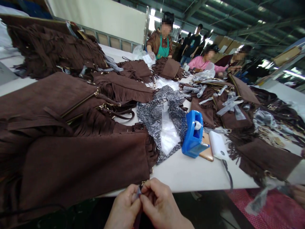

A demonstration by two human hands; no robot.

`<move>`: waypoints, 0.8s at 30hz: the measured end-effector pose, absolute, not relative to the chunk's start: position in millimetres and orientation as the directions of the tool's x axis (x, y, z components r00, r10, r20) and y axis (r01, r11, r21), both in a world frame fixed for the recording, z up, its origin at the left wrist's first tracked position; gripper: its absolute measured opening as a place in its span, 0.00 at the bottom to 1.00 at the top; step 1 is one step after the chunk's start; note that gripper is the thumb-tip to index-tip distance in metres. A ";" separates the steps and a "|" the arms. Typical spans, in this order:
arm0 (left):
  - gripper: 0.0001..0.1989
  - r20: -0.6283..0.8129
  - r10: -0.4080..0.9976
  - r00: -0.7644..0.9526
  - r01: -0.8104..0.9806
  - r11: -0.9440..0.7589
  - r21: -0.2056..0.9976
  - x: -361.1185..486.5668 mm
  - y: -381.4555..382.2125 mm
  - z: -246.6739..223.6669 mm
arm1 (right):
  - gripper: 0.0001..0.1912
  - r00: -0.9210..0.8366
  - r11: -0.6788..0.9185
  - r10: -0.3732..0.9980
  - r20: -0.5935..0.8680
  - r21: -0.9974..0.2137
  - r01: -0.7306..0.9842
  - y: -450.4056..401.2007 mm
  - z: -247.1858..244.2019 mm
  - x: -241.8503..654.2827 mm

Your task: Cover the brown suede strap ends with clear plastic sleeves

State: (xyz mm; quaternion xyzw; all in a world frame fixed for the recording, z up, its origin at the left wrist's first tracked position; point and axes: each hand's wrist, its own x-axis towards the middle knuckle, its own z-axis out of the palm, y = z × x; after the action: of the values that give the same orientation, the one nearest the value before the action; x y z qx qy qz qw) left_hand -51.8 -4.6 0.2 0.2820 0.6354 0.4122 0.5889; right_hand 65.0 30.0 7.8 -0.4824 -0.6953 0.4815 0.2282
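Observation:
A brown suede-like bag with fringe [88,162] lies at the near left of the table, its lower corner close to my hands. At the table's front edge, my left hand [125,208] pinches a small strip of translucent plastic [138,192] between thumb and finger. Right beside it, my right hand [160,203] is closed on the same strip, fingertips touching the left ones. A small metal fitting [143,183] of the bag shows just above my fingertips. What lies under the fingers is hidden.
A blue tape dispenser [193,135], a phone [206,148] and a white power bank [218,144] with a cable sit right of a black-and-white patterned cloth [149,114]. More brown bags [124,86] cover the table. Several people stand or sit beyond; a co-worker's hand [299,194] is at far right.

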 end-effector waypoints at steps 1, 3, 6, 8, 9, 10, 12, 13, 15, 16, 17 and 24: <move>0.07 -0.503 0.852 -0.148 -0.096 0.494 0.864 -52.1 -4.6 -1.1 | 0.06 -0.420 0.051 0.892 -0.166 -0.887 0.459 29.9 8.8 64.5; 0.07 -0.479 0.865 -0.148 -0.024 0.481 0.876 -52.7 -4.7 -2.7 | 0.04 -0.391 0.016 0.896 -0.209 -0.866 0.499 30.0 11.0 62.7; 0.07 -0.446 0.883 -0.142 0.087 0.460 0.883 -54.1 -4.9 -2.4 | 0.04 -0.366 0.014 0.895 -0.254 -0.805 0.592 30.3 13.3 59.1; 0.06 -0.434 0.891 -0.134 0.148 0.451 0.880 -55.5 -4.4 -0.9 | 0.04 -0.359 0.024 0.890 -0.280 -0.758 0.651 30.4 14.3 58.0; 0.07 -0.431 0.894 -0.125 0.170 0.447 0.878 -56.3 -4.0 0.0 | 0.04 -0.362 0.026 0.883 -0.300 -0.737 0.675 30.6 14.8 58.2; 0.07 -0.433 0.895 -0.111 0.186 0.447 0.875 -57.0 -3.5 0.9 | 0.04 -0.367 0.028 0.873 -0.321 -0.718 0.695 30.9 15.5 59.1; 0.07 -0.446 0.891 -0.080 0.200 0.453 0.869 -58.2 -2.3 3.0 | 0.03 -0.384 0.035 0.852 -0.356 -0.693 0.720 32.2 17.7 63.1; 0.07 -0.459 0.886 -0.067 0.204 0.462 0.863 -58.4 -1.8 4.1 | 0.03 -0.394 0.041 0.844 -0.363 -0.689 0.723 33.4 18.9 66.0; 0.07 -0.493 0.868 -0.059 0.191 0.494 0.848 -57.9 -1.0 6.2 | 0.03 -0.405 0.039 0.841 -0.359 -0.706 0.707 36.4 21.0 72.3; 0.08 -0.509 0.858 -0.066 0.171 0.512 0.841 -57.3 -0.7 7.1 | 0.03 -0.411 0.034 0.843 -0.347 -0.729 0.684 37.8 21.6 75.2; 0.08 -0.523 0.849 -0.075 0.147 0.528 0.836 -56.6 -0.6 7.7 | 0.03 -0.420 0.030 0.846 -0.328 -0.759 0.651 38.9 21.6 77.5; 0.07 -0.557 0.827 -0.072 -0.003 0.559 0.829 -56.8 -0.3 8.1 | 0.07 -0.523 0.296 0.852 -0.036 -0.791 0.536 32.2 10.8 74.9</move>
State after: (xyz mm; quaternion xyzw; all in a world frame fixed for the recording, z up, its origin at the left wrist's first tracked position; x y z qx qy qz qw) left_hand -56.8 -0.3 8.1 0.3192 0.6458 0.3447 0.6019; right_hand 74.9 32.2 10.8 -0.4452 -0.7793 0.3924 0.2011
